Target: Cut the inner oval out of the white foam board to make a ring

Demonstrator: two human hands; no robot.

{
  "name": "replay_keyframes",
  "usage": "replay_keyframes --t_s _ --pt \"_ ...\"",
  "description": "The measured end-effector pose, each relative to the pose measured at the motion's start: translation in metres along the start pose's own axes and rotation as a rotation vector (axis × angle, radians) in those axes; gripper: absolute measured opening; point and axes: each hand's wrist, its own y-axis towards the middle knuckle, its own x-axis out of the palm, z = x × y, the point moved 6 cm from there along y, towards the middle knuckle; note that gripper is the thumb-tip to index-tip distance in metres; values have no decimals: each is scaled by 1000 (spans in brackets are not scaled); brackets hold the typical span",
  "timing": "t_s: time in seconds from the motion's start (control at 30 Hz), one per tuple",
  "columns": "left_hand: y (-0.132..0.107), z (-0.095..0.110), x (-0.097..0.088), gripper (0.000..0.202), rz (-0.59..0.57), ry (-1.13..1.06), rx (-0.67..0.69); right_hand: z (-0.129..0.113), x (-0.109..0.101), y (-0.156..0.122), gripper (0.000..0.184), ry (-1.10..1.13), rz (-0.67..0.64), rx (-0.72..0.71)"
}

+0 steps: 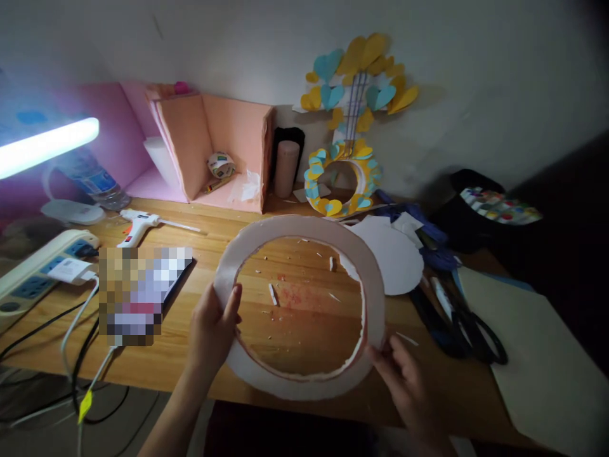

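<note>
A pale foam ring [304, 241] is held above the wooden desk [200, 343], the left hand [212, 333] pinching its left rim and the right hand [404, 381] gripping its lower right edge. A white disc [394, 260] lies just behind it, scissors [476, 336] to the right, a glue gun [140, 225] to the left.

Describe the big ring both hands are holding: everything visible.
The ring is a wide, flat band, pale pinkish-white, looking like foam board or thick card. Its outer edge is fairly smooth; the inner edge is ragged, with torn bits at the upper right and lower right. It is held roughly level, just above the wooden table, which shows through the hole with small scraps on it. The left hand grips its left side, thumb on top; the right hand pinches the lower right edge.
</note>
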Motion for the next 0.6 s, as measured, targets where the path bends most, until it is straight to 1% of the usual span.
replay_keyframes --t_s 0.07,0.13,0.17,0.23,0.33,0.4,0.5,0.6 --pt "1 -6 0 33 -11 57 3 -6 2 5 39 21 -5 2" --pt "0 -10 1 34 -12 93 -2 -16 3 13 48 22 10 -56" --pt "-2 -11 2 34 -13 108 -1 -21 4 17 53 -13 18 -95" --pt "-5 -9 6 34 -20 131 10 -31 4 25 60 -170 66 -154" --pt "-11 -4 12 35 -26 139 23 -41 2 32 54 -429 155 -192" --pt "-14 -1 14 37 -4 136 14 -45 1 35 50 -505 202 -215" --pt "-16 -1 17 40 27 138 -47 -48 1 40 50 -521 221 -241" --pt "-13 0 20 43 25 110 -75 -51 -2 44 54 -427 187 -269"
